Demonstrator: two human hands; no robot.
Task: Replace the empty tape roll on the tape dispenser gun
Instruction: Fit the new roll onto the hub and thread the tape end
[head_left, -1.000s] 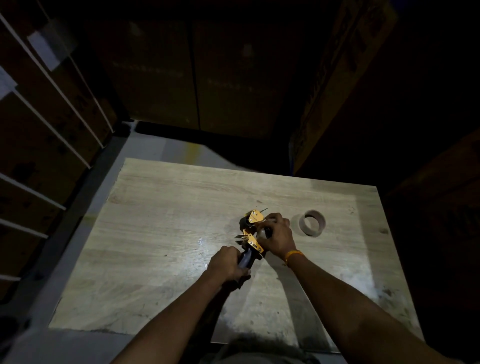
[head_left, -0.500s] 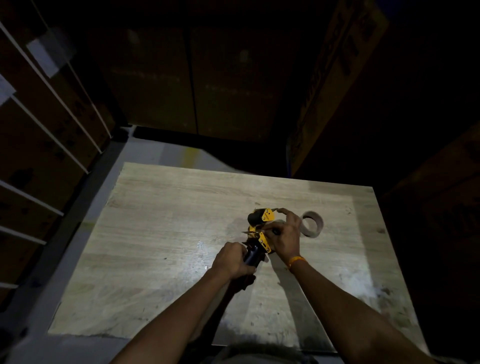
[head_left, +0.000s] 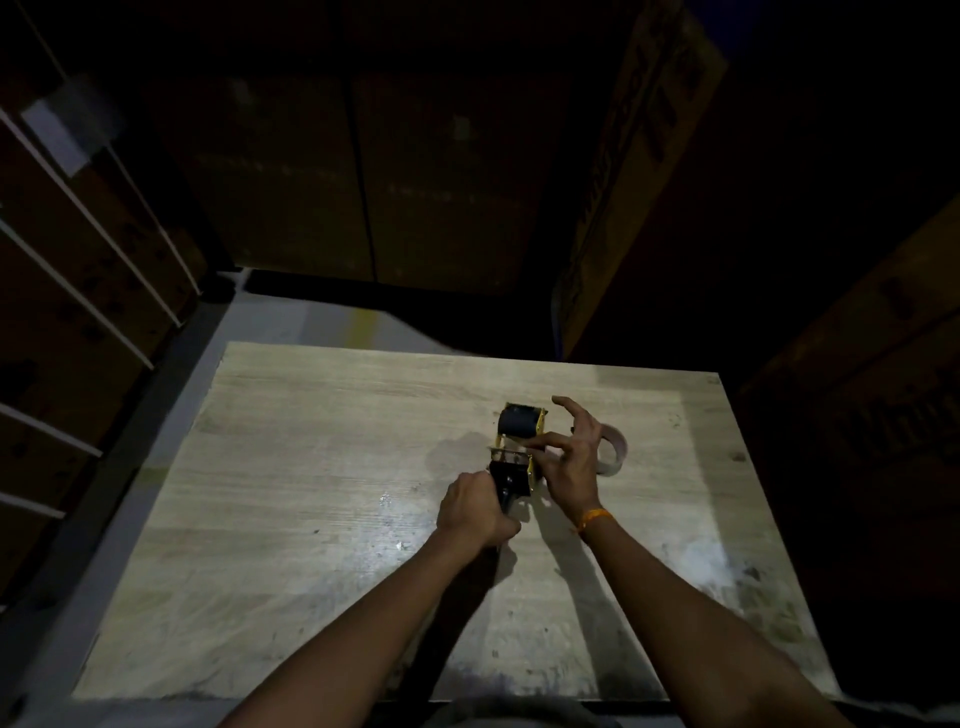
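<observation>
Two hands work on one tool at the middle of the desk (head_left: 311, 467), and the tool sits differently from a moment ago. Starting at the left, the left hand (head_left: 475, 512) is wrapped shut around the dark handle of the tape dispenser gun (head_left: 514, 452), the same hold as a second ago. What differs is the gun's attitude: earlier its yellow side plates faced the camera, and now it is rolled so that the dark hub (head_left: 517, 423) at the far end shows broadside between the yellow plates. No tape or cardboard is visible on the hub, so I judge the old core is already off, though the light is poor and I cannot be certain.

Just right of the gun, the right hand (head_left: 569, 457) has opened out. Thumb and forefinger are pinched together at the gun's yellow side plate near the blade end, while the other fingers are spread and lifted clear. Whether that pinch holds a small part or only steadies the frame, I cannot tell.

Further right, partly hidden behind that hand, the tape roll (head_left: 613, 452) lies on the desk, close to the gun but apart from it, and no hand touches it. It has not shifted. My reading is that the gun is being turned to present its hub, and the roll is not yet fitted.
</observation>
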